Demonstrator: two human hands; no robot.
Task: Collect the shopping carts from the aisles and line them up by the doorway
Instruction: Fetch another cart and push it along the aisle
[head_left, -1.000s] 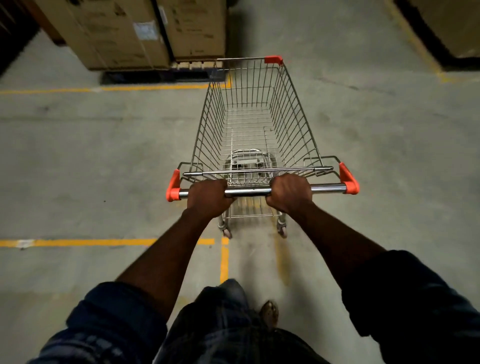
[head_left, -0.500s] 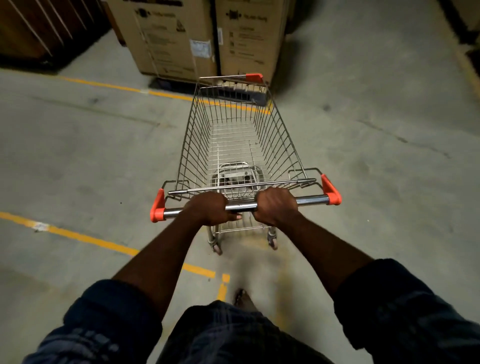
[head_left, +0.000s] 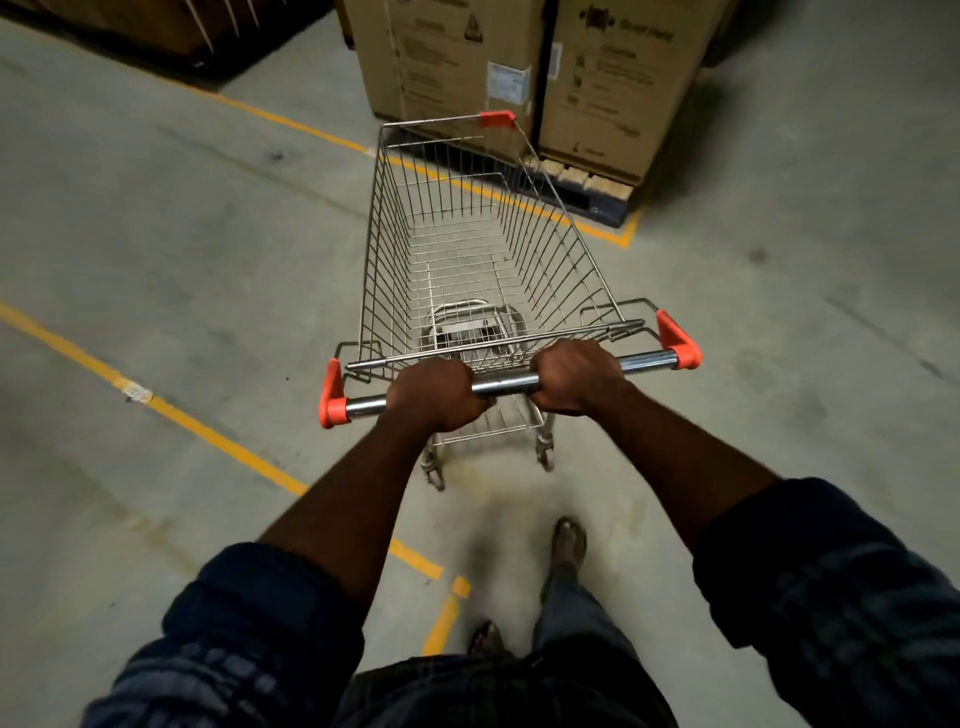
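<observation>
On the concrete floor (head_left: 156, 218) we've swung the shopping cart (head_left: 483, 270) rightward vs 0.5 s ago; its nose now sits nearer the cardboard boxes (head_left: 519, 62). Left hand (head_left: 434, 392) & right hand (head_left: 576, 376) both stay fisted round the handle bar (head_left: 506, 384).

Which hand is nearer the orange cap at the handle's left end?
Left. The left hand holds the bar close beside that orange cap; the right hand holds it farther along, past the middle.

cardboard boxes (head_left: 530, 57) on pallet (head_left: 597, 192), yellow floor lines (head_left: 218, 441)
</observation>
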